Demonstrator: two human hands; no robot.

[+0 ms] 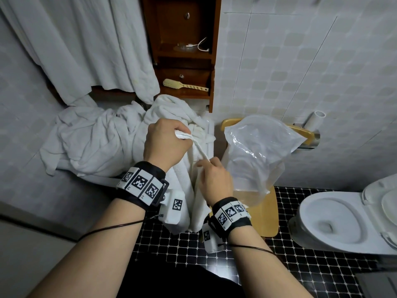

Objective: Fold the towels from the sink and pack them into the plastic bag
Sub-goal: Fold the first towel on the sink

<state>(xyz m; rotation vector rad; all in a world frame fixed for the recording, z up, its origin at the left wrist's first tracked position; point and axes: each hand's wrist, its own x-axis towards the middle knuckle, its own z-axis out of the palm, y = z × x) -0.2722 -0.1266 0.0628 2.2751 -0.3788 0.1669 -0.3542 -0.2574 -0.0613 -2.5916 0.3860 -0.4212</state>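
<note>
The left hand (165, 143) is gripping the white towel (186, 186) by its top edge, fingers curled around it; the right hand (214, 179) is pinching that edge lower down. The towel is hanging off the sink's (103, 179) right front corner, beside the plastic bag (257, 151).
</note>
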